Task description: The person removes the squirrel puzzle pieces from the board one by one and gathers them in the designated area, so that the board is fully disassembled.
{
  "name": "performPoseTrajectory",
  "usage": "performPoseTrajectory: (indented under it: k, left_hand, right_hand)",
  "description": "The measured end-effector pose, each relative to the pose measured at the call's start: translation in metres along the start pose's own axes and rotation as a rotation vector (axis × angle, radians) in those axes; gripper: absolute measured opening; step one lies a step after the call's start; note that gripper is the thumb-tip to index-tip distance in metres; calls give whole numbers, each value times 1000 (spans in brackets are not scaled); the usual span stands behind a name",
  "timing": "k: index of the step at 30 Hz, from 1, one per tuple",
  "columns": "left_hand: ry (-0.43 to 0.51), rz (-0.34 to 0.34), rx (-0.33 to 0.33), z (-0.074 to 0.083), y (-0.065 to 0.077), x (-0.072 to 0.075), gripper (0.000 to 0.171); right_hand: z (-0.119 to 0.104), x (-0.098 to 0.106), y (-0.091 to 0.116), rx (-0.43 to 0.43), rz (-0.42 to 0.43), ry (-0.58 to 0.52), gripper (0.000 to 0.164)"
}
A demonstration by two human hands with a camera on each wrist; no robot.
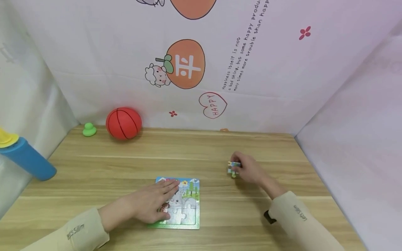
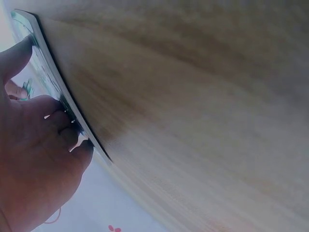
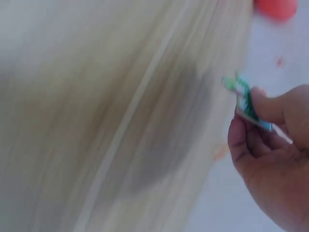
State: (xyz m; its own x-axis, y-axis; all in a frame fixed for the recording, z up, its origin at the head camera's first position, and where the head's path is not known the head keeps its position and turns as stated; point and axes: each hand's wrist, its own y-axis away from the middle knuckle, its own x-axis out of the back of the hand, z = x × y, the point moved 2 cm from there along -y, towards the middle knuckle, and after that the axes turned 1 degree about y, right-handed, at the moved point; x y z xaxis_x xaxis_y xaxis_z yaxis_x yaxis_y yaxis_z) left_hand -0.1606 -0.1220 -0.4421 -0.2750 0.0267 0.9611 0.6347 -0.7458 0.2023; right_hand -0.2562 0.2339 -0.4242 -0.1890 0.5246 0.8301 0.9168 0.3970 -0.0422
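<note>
A square jigsaw puzzle [image 1: 188,205] with a blue-and-green border and a grey animal picture lies on the wooden table. My left hand [image 1: 149,204] rests over its left part with fingers extended, hiding that side. From the left wrist view, the fingertips of this hand [image 2: 38,145] are along the edge of the puzzle board [image 2: 77,116]. Further right, my right hand [image 1: 248,169] pinches jigsaw pieces [image 1: 232,170] above the table. In the right wrist view, the thumb presses the green-and-blue pieces [image 3: 245,102] against the curled fingers.
A red ball [image 1: 124,123] and a small green knobbed toy [image 1: 89,130] sit at the back left. A blue cylinder with a yellow top [image 1: 29,158] stands at the left. Printed white cloth [image 1: 267,87] rises behind the table [image 1: 176,146], with more at both sides.
</note>
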Motion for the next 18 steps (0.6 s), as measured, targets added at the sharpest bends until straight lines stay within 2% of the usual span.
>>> performPoseTrajectory:
  k: [3, 8, 14, 18]
  left_hand:
    - [0, 11, -1, -1, 2, 1, 86]
    - [10, 5, 7, -2, 1, 1, 86]
    - [25, -5, 16, -1, -1, 0, 86]
    - [23, -2, 13, -1, -1, -2, 86]
  right_hand:
    - [23, 9, -1, -41, -30, -9, 11]
    - [44, 12, -6, -92, -42, 18, 12]
    - [49, 10, -11, -107, -55, 61, 13]
    - [50, 8, -14, -81, -82, 68, 13]
